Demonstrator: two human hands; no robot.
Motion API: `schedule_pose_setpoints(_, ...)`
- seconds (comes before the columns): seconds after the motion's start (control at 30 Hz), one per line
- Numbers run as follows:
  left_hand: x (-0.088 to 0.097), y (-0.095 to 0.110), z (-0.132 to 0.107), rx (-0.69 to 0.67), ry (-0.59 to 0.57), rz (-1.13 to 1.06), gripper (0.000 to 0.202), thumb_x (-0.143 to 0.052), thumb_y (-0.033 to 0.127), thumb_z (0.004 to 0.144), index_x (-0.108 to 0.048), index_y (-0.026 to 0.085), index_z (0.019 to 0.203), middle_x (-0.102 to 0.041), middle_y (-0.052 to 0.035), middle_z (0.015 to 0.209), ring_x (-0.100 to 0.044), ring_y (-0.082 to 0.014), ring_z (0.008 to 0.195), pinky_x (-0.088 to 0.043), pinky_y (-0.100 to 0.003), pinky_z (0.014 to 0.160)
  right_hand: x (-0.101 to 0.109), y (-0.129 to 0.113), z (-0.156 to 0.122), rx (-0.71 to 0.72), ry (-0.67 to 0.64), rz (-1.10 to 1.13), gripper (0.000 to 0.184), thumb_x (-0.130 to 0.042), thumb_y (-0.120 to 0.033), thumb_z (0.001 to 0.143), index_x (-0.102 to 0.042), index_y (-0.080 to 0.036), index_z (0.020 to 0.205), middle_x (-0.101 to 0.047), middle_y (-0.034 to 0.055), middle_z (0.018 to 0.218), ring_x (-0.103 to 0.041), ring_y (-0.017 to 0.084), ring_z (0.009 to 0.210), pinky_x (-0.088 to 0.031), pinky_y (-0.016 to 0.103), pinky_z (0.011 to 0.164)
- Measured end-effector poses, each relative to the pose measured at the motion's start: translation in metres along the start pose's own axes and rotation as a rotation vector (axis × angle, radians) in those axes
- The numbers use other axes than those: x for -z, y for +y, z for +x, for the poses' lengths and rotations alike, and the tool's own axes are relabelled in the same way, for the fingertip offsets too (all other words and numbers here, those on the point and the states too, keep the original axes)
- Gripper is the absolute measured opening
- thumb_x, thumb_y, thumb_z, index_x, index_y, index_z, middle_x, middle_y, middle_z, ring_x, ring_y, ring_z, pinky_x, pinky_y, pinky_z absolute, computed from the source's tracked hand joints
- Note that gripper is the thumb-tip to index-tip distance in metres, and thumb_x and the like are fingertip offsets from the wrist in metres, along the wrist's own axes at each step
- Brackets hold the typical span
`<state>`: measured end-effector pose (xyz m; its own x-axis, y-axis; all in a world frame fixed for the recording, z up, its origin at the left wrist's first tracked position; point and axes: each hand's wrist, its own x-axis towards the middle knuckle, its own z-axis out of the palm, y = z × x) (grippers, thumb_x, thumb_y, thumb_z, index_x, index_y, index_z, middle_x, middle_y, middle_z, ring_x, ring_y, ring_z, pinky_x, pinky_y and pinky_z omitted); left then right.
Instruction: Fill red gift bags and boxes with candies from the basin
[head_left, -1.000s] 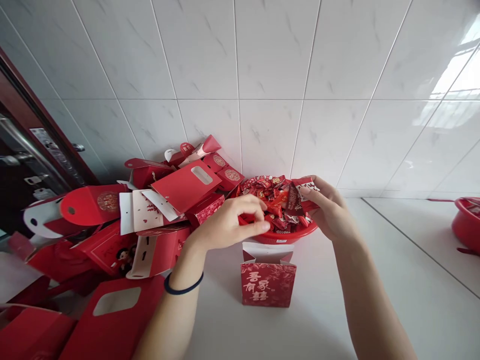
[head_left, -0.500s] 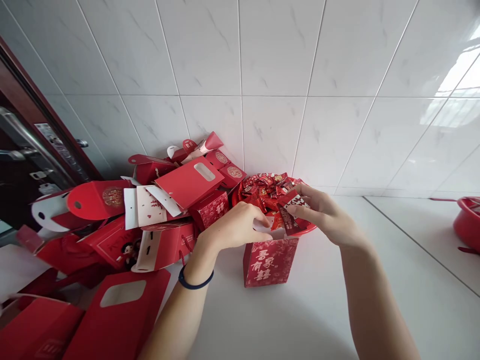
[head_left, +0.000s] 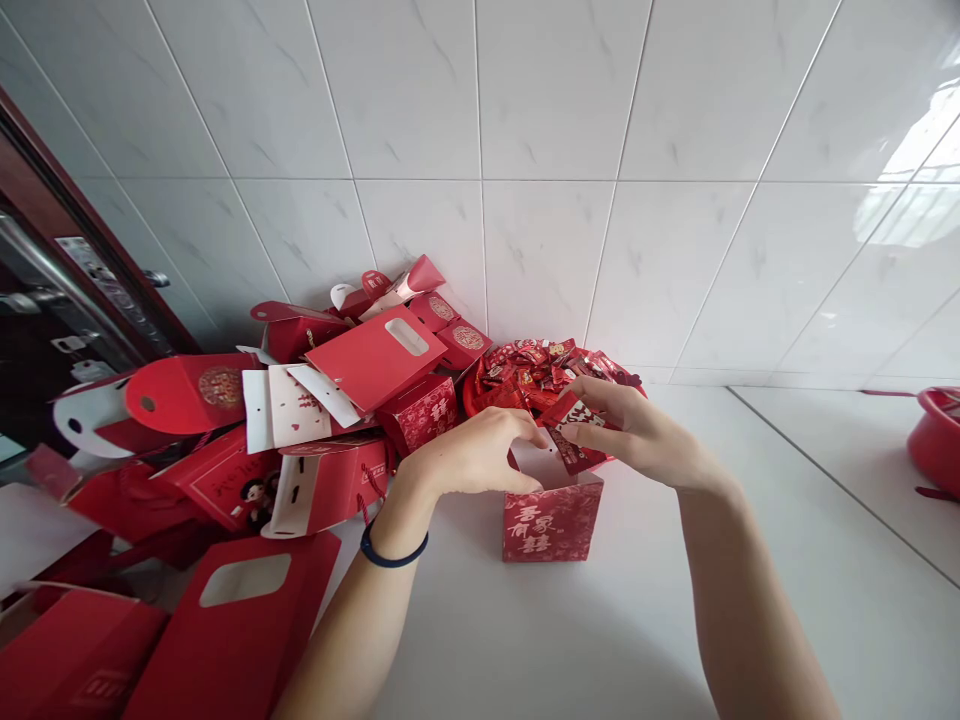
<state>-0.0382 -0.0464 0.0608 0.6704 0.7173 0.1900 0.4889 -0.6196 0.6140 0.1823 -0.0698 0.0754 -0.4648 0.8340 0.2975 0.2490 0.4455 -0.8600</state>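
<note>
A small red candy box (head_left: 551,525) with white Chinese characters stands on the floor, its top open and its white inside showing. My left hand (head_left: 480,450), with a dark band on the wrist, curls round the box's upper left edge, thumb and fingers bent about it. My right hand (head_left: 630,430) pinches a red and white patterned piece (head_left: 574,412) at the upper right of the box. It looks like a flap of the box, though my fingers partly cover it. Right behind, a red basin (head_left: 472,395) holds many red-wrapped candies (head_left: 525,362).
To the left lies a heap of red gift boxes (head_left: 375,355), some with white flaps and cord handles. A large red box (head_left: 232,640) lies nearer. Another red basin (head_left: 937,440) sits at the far right. A tiled wall (head_left: 555,260) rises behind, and a door (head_left: 67,300) is at left.
The box has shifted slightly right and turned, so more of its white inside shows. My right hand has moved slightly left, and both hands stay at the box.
</note>
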Motion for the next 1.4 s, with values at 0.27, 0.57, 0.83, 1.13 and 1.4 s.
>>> schedule_pose_setpoints(0.27,0.0002,0.0076,0.0018,0.001,-0.076,0.011,0.021,-0.072,0.016,0.072,-0.074,0.024,0.091,-0.072,0.0001,0.095,-0.065,-0.0156,0.066,-0.046,-0.025,0.057,0.0005,0.0009,0.0009,0.032,-0.033,-0.034,0.009,-0.066,-0.027,0.088,-0.067,-0.023,0.081,-0.060,0.0000,0.074,-0.053,0.015,0.066,-0.042,0.028,0.055)
schedule_pose_setpoints(0.57,-0.0003,0.0053,0.0021,0.028,-0.063,0.026,0.014,-0.075,0.019,0.069,-0.067,0.021,0.080,-0.066,0.0020,0.085,-0.063,-0.0159,0.066,-0.044,-0.026,0.060,0.0014,-0.0002,-0.0004,-0.029,-0.127,-0.104,0.012,-0.063,-0.017,0.084,-0.074,-0.023,0.086,-0.069,-0.0002,0.081,-0.062,0.017,0.073,-0.047,0.027,0.061)
schedule_pose_setpoints(0.83,0.0032,0.0062,0.0033,0.050,-0.135,0.063,0.023,-0.075,0.024,0.074,-0.072,0.020,0.097,-0.069,-0.0020,0.099,-0.066,-0.0179,0.078,-0.048,-0.027,0.068,0.0054,-0.0016,-0.0004,-0.030,-0.128,-0.197,0.017,-0.061,-0.021,0.087,-0.076,-0.020,0.094,-0.075,0.0020,0.087,-0.066,0.017,0.078,-0.051,0.028,0.068)
schedule_pose_setpoints(1.13,0.0033,-0.0001,0.0069,0.028,-0.140,0.015,0.030,-0.074,0.024,0.075,-0.075,0.020,0.105,-0.071,-0.0034,0.105,-0.066,-0.0183,0.083,-0.049,-0.028,0.071,0.0039,0.0004,0.0011,-0.001,-0.102,-0.268,0.017,-0.064,-0.021,0.085,-0.079,-0.023,0.094,-0.076,0.0025,0.094,-0.069,0.018,0.087,-0.053,0.030,0.078)
schedule_pose_setpoints(1.4,0.0029,-0.0020,0.0066,0.052,-0.152,0.000,0.050,-0.068,0.010,0.070,-0.074,0.025,0.118,-0.069,-0.0028,0.121,-0.069,-0.0179,0.088,-0.052,-0.027,0.074,0.0099,0.0000,-0.0022,0.030,0.064,-0.275,0.012,-0.066,-0.030,0.085,-0.074,-0.021,0.089,-0.075,0.0044,0.091,-0.070,0.019,0.087,-0.056,0.032,0.078)
